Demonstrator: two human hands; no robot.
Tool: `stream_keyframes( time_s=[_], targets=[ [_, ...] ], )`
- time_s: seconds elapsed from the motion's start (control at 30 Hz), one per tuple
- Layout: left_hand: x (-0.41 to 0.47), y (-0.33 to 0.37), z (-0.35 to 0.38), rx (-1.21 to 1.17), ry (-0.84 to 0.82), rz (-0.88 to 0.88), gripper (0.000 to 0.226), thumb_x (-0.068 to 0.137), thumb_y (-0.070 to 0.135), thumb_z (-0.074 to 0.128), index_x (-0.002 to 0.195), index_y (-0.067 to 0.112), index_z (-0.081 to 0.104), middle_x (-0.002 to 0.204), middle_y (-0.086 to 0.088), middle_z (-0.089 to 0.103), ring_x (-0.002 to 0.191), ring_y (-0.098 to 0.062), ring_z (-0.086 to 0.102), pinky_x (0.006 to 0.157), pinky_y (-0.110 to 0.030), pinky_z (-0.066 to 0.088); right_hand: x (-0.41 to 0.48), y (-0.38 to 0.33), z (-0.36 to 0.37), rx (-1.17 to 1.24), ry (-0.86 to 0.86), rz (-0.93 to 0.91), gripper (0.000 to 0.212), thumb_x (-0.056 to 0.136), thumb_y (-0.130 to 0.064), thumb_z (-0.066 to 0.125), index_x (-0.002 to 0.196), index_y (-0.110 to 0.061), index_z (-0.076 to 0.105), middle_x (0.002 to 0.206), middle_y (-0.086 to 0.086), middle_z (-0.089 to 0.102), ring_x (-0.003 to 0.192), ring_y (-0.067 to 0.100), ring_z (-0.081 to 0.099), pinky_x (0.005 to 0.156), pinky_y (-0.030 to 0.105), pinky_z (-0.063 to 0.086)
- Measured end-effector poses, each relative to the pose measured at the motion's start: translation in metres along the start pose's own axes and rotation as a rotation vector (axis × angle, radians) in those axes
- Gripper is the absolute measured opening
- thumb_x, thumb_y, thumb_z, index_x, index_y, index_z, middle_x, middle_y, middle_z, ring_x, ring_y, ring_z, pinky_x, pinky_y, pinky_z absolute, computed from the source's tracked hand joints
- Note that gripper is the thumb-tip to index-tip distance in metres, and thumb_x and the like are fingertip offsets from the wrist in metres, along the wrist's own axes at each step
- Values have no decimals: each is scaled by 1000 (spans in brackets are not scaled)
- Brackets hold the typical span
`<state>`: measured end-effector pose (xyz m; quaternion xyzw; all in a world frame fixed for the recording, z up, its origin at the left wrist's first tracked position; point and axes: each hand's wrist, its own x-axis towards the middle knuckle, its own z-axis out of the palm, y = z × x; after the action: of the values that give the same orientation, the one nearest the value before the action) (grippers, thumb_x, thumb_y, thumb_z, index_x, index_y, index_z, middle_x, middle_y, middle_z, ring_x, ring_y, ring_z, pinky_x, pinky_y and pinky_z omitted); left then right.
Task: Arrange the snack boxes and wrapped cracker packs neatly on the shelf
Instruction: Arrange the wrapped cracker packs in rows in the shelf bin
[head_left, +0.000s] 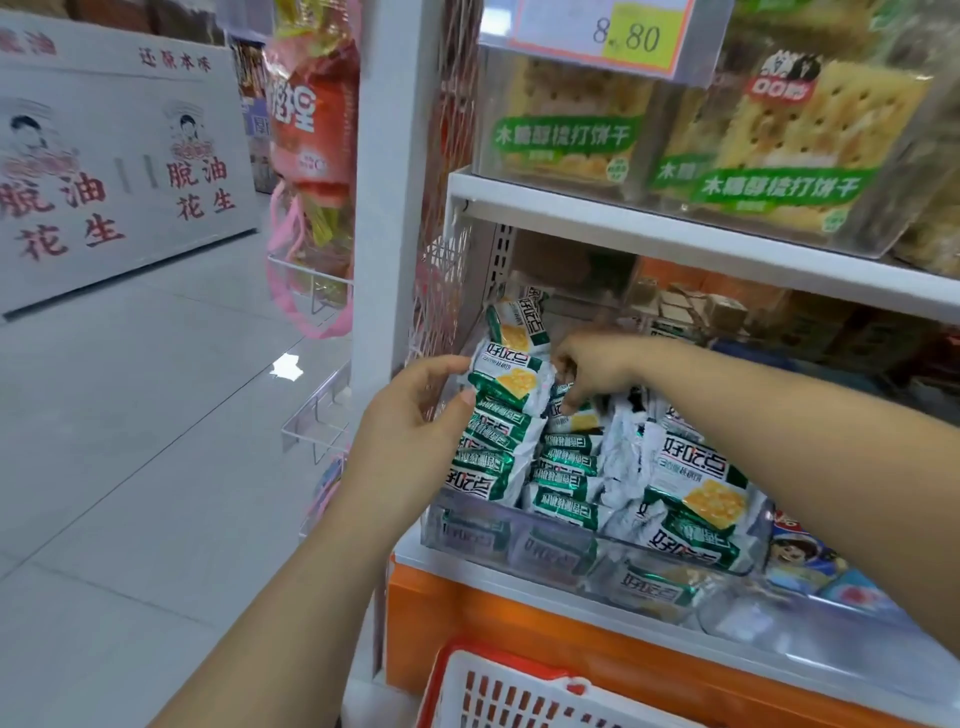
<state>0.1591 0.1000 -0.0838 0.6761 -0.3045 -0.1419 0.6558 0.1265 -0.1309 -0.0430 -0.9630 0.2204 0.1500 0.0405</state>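
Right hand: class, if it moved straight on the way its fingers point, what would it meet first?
The right hand points left, at the cracker pack that the left hand grips. It seems to touch that pack's crimped end, though depth is unclear.

**A:** Up top, the upper shelf board (675, 236), white, carries a clear bin (485, 130) right at its front edge. Big soda cracker packs (795, 135) with green labels stand inside it.

**B:** And the lower shelf (410, 558), that white ledge over an orange front strip (493, 613)?

**A:** A clear tray (519, 545) sits at its left end, by the white upright (395, 208). Green-and-white wrapped cracker packs (566, 467) fill it, in neat rows on edge at the left and a loose jumble at the right.

**B:** Beside the tray?

**A:** Blue packs (800, 556), just beside its right wall. Brown and orange snack boxes (691, 306) stand further back.
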Motion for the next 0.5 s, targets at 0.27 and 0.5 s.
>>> stream_keyframes(
  time_s=[0.27,0.5],
  targets=[
    [-2,0,-1,38,-4,6,27,92,17,58,98,43,60,122,13,58,122,-7,51,102,-29,40,-3,8,7,25,-233,35,29,85,-17,69,112,-11,64,115,4,63,94,16,53,86,30,44],
    [-3,1,1,60,-2,6,27,93,19,58,99,45,60,121,15,57,121,-5,52,96,-24,38,11,20,-1,75,-6,40,26,85,-18,69,111,-14,66,108,7,68,97,28,66,81,35,55]
  ],
)
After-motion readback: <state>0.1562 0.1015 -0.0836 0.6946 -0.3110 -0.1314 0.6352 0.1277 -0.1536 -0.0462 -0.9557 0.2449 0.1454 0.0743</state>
